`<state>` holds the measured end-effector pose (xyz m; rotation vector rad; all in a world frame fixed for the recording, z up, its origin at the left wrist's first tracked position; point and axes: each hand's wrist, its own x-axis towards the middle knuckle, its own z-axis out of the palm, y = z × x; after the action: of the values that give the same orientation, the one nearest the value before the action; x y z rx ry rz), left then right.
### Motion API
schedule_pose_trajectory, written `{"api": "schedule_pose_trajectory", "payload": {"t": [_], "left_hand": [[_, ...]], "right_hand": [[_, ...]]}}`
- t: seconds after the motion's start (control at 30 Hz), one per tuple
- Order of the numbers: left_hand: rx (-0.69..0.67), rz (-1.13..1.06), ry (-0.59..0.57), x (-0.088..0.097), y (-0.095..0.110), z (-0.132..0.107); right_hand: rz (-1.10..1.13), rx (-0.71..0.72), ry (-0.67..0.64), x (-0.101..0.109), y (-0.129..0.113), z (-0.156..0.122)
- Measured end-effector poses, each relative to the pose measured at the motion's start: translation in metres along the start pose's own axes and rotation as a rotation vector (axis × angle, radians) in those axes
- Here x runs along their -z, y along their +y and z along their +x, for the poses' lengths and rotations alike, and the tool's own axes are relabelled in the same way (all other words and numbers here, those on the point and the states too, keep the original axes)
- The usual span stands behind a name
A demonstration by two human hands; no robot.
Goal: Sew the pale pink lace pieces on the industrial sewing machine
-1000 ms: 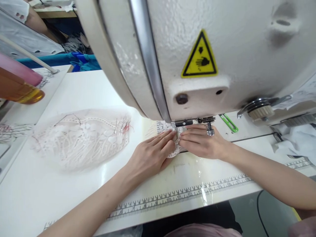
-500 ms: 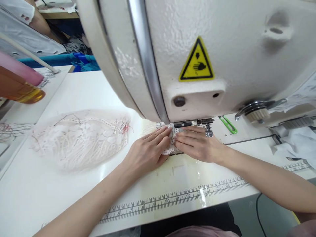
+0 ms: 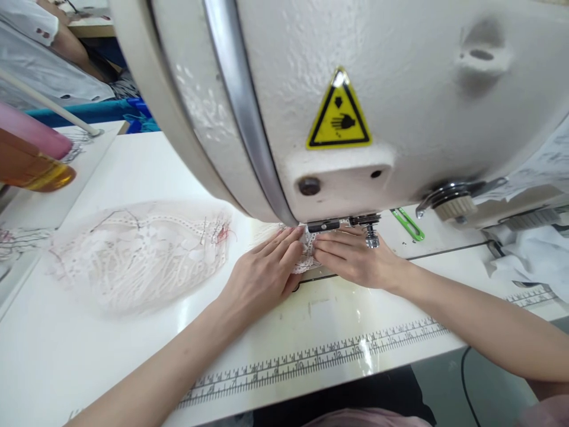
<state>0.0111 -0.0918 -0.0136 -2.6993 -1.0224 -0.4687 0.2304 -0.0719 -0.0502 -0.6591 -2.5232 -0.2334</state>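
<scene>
A small piece of white lace point(image 3: 306, 261) lies on the sewing machine's bed, partly hidden under the machine head. My left hand point(image 3: 267, 261) rests on its left side, fingers stretched out flat and pressed down. From the right, my right hand point(image 3: 351, 255) touches the lace with straight fingers close to the presser-foot area; its thumb is hidden. Just above the fingertips sits the sewing machine point(image 3: 275, 118), with a black bar and metal parts low on its head. The needle cannot be made out.
A heap of white lace pieces point(image 3: 146, 261) with loose threads lies left. A green thread snipper point(image 3: 408, 224) rests behind my right hand. A printed ruler point(image 3: 311, 360) runs along the front edge. Thread cones point(image 3: 35, 160) stand far left; another person's arm point(image 3: 73, 44) shows beyond.
The lace's near edge has shifted slightly away from me, showing more of the machine bed. Both hands moved a little forward with it. The view has turned slightly right.
</scene>
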Motion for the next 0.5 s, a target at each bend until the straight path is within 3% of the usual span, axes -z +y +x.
{"api": "schedule_pose_trajectory", "payload": {"t": [0.5], "left_hand": [[-0.066, 0.004, -0.035, -0.002, -0.002, -0.005]], "right_hand": [[-0.168, -0.024, 0.062, 0.027, -0.001, 0.011]]}}
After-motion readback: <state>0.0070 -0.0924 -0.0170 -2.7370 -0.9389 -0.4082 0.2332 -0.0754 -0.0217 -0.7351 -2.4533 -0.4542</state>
